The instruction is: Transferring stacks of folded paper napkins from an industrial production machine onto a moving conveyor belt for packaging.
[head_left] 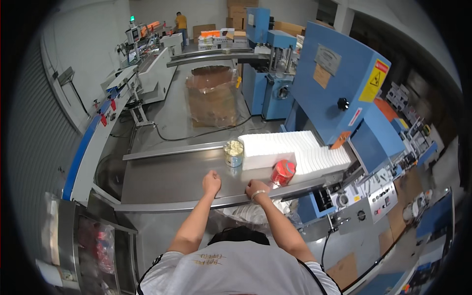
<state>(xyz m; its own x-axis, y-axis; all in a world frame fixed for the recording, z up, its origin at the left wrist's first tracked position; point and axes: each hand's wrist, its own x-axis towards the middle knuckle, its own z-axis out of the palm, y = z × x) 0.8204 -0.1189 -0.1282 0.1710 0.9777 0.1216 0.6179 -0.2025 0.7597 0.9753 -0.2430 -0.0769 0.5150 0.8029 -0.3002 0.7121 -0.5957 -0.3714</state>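
My left hand (212, 183) is closed above the metal work surface (167, 178). What it holds, if anything, is too small to make out. A short way to its right, my right hand (257, 188) is curled closed near the front rail, a pale band round its wrist; its fingers' contents are hidden. Just beyond the right hand stands a red tub (283, 172), slightly tilted in view. A round clear container (234, 155) with pale yellowish pieces on top is farther back. White stacked sheets (300, 152) fill the right part of the surface behind the red tub.
A blue machine cabinet (334, 73) rises over the surface's right end. Raised metal rails edge the surface, front (182, 206) and back. A lined carton (212, 101) sits on the floor beyond. At lower left is a metal rack (78, 236); a person (181, 24) stands far off.
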